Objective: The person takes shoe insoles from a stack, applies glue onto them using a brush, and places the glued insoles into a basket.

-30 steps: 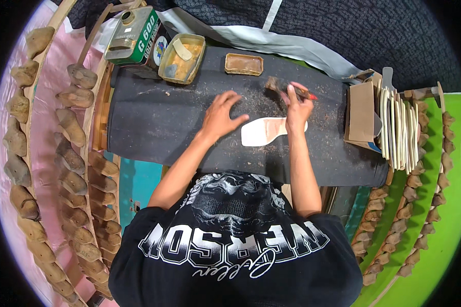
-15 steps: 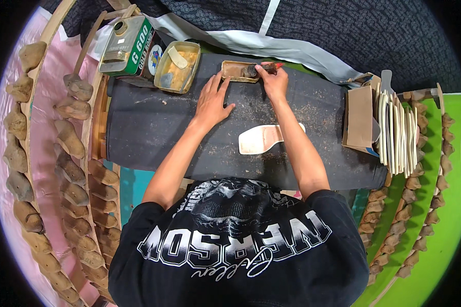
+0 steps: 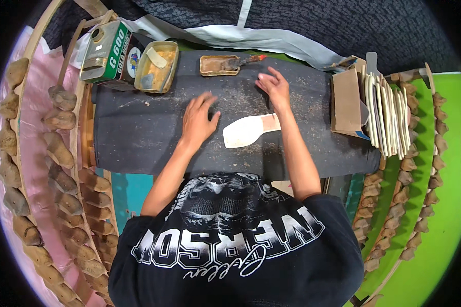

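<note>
My left hand (image 3: 197, 122) hovers over the dark work surface, its fingers spread and slightly blurred, with nothing in them. To its right lies a pale insole (image 3: 243, 132), tan towards its narrow end, flat on the cloth. My right hand (image 3: 275, 91) is above that narrow end, fingers loosely apart and empty; my right forearm hides the insole's tip. Beyond both hands sits a small shallow tray (image 3: 205, 73) with brown residue. A brush (image 3: 248, 60) with a dark, red-tipped handle rests across the tray's right rim, its bristles inside.
At the back left stand a green and silver metal can (image 3: 100, 56) and an open container (image 3: 172, 74) holding yellowish stuff and scrapers. A cardboard box (image 3: 346, 102) and stacked pale sheets (image 3: 389, 117) are at the right. Racks of wooden shoe lasts (image 3: 59, 148) line both sides.
My right hand has let go of the brush, leaving it in the tray, and has drawn back towards me. My left hand has come away from the tray. The view has shifted slightly.
</note>
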Demonstrator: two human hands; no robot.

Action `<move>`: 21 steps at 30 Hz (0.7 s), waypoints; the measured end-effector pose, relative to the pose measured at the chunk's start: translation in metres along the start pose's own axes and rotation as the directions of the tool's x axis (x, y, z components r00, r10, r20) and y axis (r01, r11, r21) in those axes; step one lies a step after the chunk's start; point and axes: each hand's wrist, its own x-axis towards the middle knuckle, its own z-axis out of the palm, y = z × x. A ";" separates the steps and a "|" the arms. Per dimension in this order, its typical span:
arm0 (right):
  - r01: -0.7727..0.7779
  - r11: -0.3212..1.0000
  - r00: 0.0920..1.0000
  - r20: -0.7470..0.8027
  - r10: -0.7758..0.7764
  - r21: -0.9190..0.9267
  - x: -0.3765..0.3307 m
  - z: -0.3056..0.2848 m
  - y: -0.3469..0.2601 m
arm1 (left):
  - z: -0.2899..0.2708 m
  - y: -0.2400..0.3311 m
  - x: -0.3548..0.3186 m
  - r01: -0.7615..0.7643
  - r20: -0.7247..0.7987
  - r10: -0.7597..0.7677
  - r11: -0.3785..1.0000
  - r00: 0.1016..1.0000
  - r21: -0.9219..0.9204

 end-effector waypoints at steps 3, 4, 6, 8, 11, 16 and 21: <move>0.079 0.951 0.996 -0.024 -0.091 -0.300 -0.042 -0.056 0.002 | 0.006 0.019 -0.035 0.069 0.145 -0.053 0.992 0.988 -0.109; 0.091 0.840 0.985 -0.078 -0.157 -0.535 -0.064 -0.065 -0.004 | 0.008 0.025 -0.045 0.085 0.169 -0.066 0.990 0.983 -0.110; 0.084 0.670 0.965 -0.107 -0.239 -0.738 -0.096 -0.087 -0.007 | 0.013 0.035 -0.058 0.057 0.163 -0.047 0.997 0.985 -0.055; 0.122 0.428 0.934 -0.042 -0.355 -0.895 -0.117 -0.114 0.010 | 0.015 0.046 -0.063 0.014 0.156 -0.017 1.000 0.988 0.022; 0.135 0.391 0.934 -0.015 -0.357 -0.910 -0.139 -0.113 0.022 | 0.024 0.040 -0.064 -0.025 0.176 0.010 0.997 0.984 0.079; 0.071 0.486 0.953 -0.084 -0.290 -0.871 -0.148 -0.102 0.017 | 0.027 0.043 -0.074 0.025 0.137 -0.023 1.000 0.990 -0.009; 0.073 0.835 0.980 -0.117 -0.162 -0.545 -0.152 -0.113 0.012 | 0.025 0.046 -0.103 0.098 0.009 -0.098 0.974 0.995 -0.206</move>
